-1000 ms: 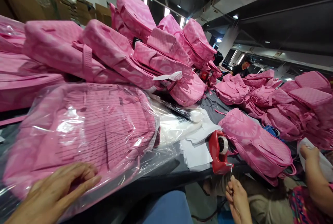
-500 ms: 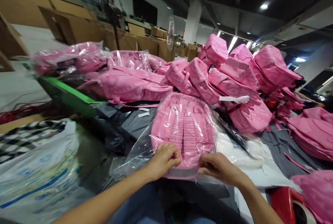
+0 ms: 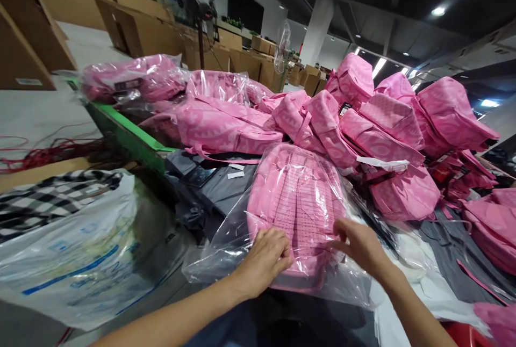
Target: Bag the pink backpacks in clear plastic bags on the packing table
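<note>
Hands first: your left hand (image 3: 264, 261) lies on the near edge of the bagged pink backpack (image 3: 296, 204), fingers (image 3: 282, 253) curled down and pressing the clear plastic bag (image 3: 226, 250) against the fabric. Whether they pinch the film or only hold it flat, you cannot tell from here. To the right of it, your right hand (image 3: 360, 245) sits at the backpack's right near corner, fingers bent onto the plastic in the same way, with nothing lifted clear.

The backpack rests on the table (image 3: 213, 186) directly in front of you, wrapped in the bag, whose loose mouth spills toward you past the table's edge.

Half a second ago both hands were close together at the backpack's bottom edge, thumbs and fingertips pinching the film. Now they have spread apart, the right one further toward the corner, which reads as smoothing or folding the open end of the bag rather than pulling it on further. A second ago only your left hand was on it, while the right was at a red tape dispenser.

Left of the backpack lie a white printed sack (image 3: 68, 261) and a green rail (image 3: 129, 135). Behind and right of the backpack, unbagged pink backpacks (image 3: 382, 137) are heaped high.
</note>
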Action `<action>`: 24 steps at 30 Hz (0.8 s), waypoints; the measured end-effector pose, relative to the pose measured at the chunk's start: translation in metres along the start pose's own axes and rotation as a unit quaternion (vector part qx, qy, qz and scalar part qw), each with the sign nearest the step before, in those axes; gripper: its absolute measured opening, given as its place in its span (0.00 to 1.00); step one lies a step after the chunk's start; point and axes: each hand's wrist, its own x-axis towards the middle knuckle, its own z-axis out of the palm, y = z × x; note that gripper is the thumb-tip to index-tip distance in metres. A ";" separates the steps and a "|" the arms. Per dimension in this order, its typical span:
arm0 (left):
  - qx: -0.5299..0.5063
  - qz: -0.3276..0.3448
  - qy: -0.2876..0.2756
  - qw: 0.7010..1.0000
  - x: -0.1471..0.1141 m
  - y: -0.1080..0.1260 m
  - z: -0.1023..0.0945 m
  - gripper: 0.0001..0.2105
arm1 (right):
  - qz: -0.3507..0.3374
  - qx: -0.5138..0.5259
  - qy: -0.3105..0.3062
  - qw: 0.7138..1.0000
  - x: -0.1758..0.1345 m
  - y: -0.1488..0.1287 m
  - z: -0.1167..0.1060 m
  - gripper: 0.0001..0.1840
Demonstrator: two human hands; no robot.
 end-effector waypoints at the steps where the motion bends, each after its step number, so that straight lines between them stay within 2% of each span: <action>1: 0.005 -0.001 -0.003 1.000 0.001 0.001 -0.001 0.09 | -0.039 0.032 -0.001 0.999 -0.005 -0.003 0.006 0.11; 3: 0.017 0.001 -0.009 1.000 0.002 0.003 -0.002 0.10 | -0.095 0.053 -0.037 0.993 -0.010 -0.015 0.024 0.14; 7: 0.100 0.045 0.000 0.994 -0.005 0.005 -0.001 0.07 | -0.077 -0.008 -0.087 0.993 -0.003 -0.031 0.052 0.21; 9: 0.197 0.099 0.043 0.974 -0.016 -0.001 -0.003 0.09 | -0.071 -0.025 -0.093 0.993 0.001 -0.032 0.057 0.22; 12: 0.316 0.134 0.119 0.932 -0.036 -0.021 -0.013 0.20 | -0.055 -0.039 -0.097 0.993 0.003 -0.031 0.057 0.21; 13: 0.326 0.125 0.129 0.928 -0.042 -0.029 -0.019 0.21 | -0.053 -0.035 -0.095 0.993 0.003 -0.032 0.056 0.20; 15: 0.303 0.094 0.118 0.941 -0.049 -0.043 -0.032 0.17 | -0.050 -0.019 -0.083 0.995 0.005 -0.033 0.054 0.18; 17: 0.247 0.067 0.089 0.963 -0.051 -0.053 -0.045 0.11 | -0.049 0.019 -0.060 0.997 0.005 -0.034 0.052 0.17; 19: 0.194 0.057 0.072 0.977 -0.049 -0.057 -0.054 0.08 | -0.068 0.124 -0.029 0.989 -0.002 -0.029 0.049 0.18; 21: 0.165 0.061 0.074 0.982 -0.046 -0.057 -0.059 0.06 | -0.074 0.279 0.030 0.957 -0.026 -0.015 0.051 0.20; 23: 0.154 0.077 0.080 0.982 -0.043 -0.057 -0.060 0.07 | -0.006 0.389 0.139 0.910 -0.068 0.010 0.059 0.24; 24: 0.152 0.087 0.083 0.981 -0.042 -0.057 -0.060 0.08 | 0.077 0.385 0.229 0.891 -0.094 0.027 0.065 0.24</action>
